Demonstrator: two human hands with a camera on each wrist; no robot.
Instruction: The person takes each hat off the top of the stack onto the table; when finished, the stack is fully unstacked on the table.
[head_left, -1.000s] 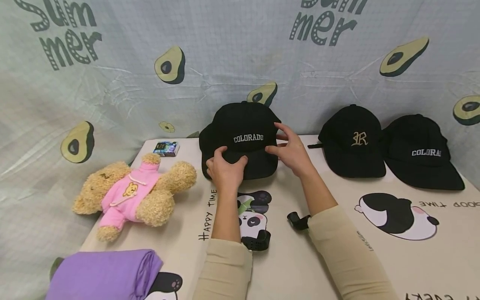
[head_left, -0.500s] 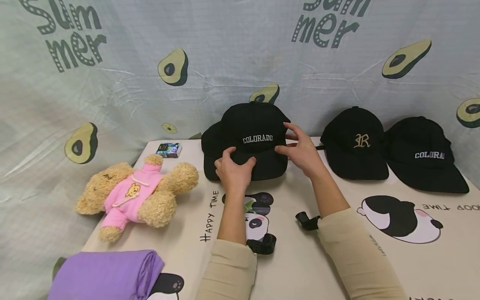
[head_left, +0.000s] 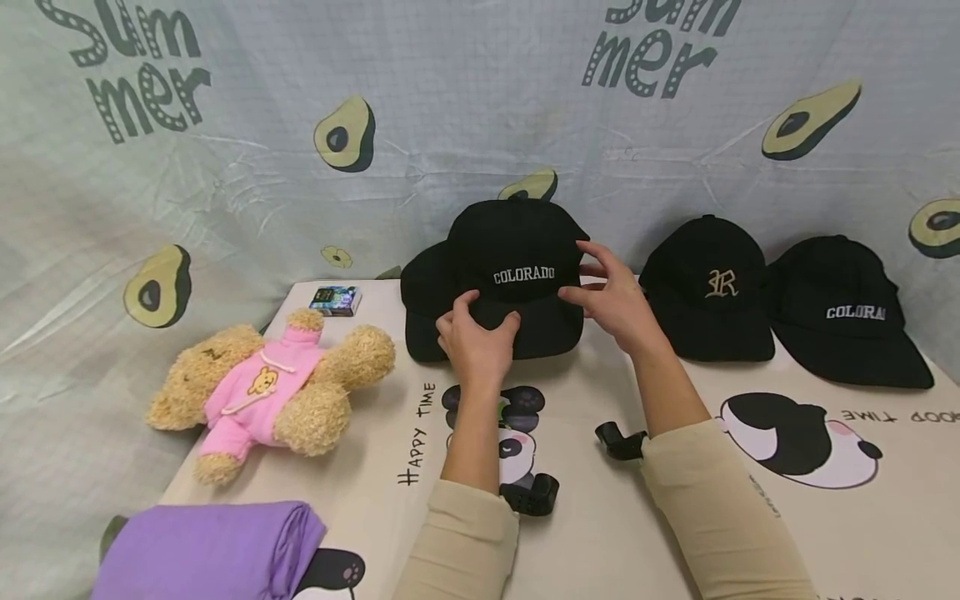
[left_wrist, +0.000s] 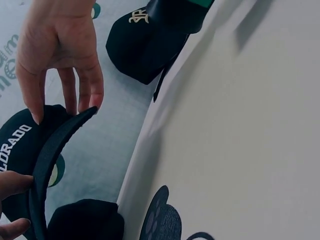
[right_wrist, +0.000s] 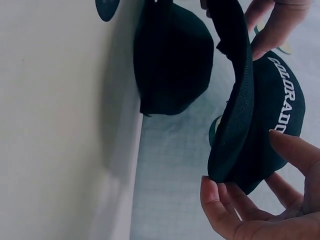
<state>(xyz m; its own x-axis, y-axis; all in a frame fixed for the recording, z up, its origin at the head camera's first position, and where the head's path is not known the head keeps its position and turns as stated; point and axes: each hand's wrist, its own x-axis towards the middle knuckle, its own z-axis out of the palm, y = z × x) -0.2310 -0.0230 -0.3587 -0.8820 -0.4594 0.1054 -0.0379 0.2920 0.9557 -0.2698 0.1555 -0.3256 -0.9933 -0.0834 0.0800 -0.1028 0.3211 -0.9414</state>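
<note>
Both hands hold a black baseball cap (head_left: 517, 233) with white COLORADO lettering, its brim toward me. My left hand (head_left: 477, 343) grips the brim at its left front, thumb and fingers spread along it. At the cap's right side, my right hand (head_left: 618, 304) pinches the edge where brim and crown meet. The right wrist view shows the brim (right_wrist: 237, 120) from beneath, raised off the table, with the right thumb on the front near the lettering. Another black cap (head_left: 422, 287) stands behind and to the left, partly covered by the held one.
To the right stand a black cap with a gold R emblem (head_left: 705, 317) and a second COLORADO cap (head_left: 840, 292). A teddy bear (head_left: 262, 392) in pink, a small card box (head_left: 335, 301) and folded purple cloth (head_left: 202, 550) lie left. A printed curtain (head_left: 450, 100) hangs behind.
Both hands have carried the held cap to the right and, lately, slightly upward. More of the black cap behind it now shows on the left.
</note>
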